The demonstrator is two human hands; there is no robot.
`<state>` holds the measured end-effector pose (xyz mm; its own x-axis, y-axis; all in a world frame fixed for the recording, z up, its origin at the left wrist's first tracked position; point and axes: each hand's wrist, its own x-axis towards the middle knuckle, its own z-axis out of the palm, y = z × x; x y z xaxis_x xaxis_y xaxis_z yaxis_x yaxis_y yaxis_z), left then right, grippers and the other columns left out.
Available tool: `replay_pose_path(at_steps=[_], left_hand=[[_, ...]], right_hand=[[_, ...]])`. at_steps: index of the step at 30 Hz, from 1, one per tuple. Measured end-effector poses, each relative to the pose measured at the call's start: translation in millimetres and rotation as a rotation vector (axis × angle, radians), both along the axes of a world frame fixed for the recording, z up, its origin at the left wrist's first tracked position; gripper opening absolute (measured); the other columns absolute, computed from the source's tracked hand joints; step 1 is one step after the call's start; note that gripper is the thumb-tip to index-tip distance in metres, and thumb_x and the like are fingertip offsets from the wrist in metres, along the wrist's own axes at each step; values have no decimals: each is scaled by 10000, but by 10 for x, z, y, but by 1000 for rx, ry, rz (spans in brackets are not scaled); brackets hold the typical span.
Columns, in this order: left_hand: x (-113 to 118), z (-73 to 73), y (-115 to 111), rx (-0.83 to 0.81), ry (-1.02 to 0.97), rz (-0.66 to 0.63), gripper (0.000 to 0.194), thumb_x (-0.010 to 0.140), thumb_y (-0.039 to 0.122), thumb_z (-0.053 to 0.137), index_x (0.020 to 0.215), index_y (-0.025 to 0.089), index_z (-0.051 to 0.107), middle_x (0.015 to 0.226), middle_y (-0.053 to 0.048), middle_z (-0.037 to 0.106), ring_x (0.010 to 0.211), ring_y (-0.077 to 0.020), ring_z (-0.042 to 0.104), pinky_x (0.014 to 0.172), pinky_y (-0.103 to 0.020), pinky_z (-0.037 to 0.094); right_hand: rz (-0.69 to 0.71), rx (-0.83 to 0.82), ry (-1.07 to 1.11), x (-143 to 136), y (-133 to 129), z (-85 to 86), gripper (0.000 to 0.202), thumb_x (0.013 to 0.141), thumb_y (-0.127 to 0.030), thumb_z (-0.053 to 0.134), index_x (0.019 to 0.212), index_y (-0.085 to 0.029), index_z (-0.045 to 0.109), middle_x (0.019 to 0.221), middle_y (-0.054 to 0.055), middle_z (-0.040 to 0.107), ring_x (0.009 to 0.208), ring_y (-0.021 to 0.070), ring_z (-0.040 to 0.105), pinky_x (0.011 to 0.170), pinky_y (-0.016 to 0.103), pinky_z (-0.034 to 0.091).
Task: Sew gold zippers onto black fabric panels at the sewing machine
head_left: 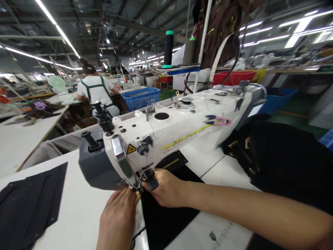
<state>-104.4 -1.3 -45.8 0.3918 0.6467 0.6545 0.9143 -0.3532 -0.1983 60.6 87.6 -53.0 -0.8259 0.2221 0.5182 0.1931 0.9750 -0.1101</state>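
A white sewing machine (166,130) stands in front of me, its needle area low at the left end. A black fabric piece (169,222) lies on the machine bed and runs beneath the head. My left hand (118,215) is left of the presser foot, fingers bunched at the fabric's left edge. On the right side of the foot, my right hand (168,189) grips the same fabric with curled fingers. The machine head partly hides the fingertips of both hands. Behind the right hand lies a black strip (173,160) with a yellowish line.
Dark flat panels (33,201) are stacked at the left of the table. Pink thread snips (218,120) rest on the machine arm. A heap of black bags (281,156) sits at right. Thread cones (168,48) stand behind. A person (95,88) works beyond, near a blue crate (142,99).
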Motion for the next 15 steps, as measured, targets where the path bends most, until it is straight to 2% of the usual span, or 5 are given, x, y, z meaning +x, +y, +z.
replay_pose_path(at_steps=[6,10,15], left_hand=[[-34,-44,43,16,6,17,226,897,208,335,841,156,547,764,-84,675,688,-210,646,676,-340,492],[-55,-30,16,4,13,11,248,895,207,333,840,158,569,815,-85,685,731,-205,654,696,-336,504],[-58,12,-190,-10,249,-33,302,885,170,315,927,150,613,979,-109,670,905,-218,633,733,-322,503]], right_hand=[[-26,-13,34,-23,14,-36,107,749,-120,448,791,-188,520,858,53,601,858,170,550,862,312,409],[-47,-35,36,-28,-11,-10,125,753,-116,449,823,-169,538,907,72,616,893,177,551,890,318,407],[-126,-124,-19,112,-235,49,236,788,-112,434,972,-89,581,1089,134,598,1040,203,523,975,344,362]])
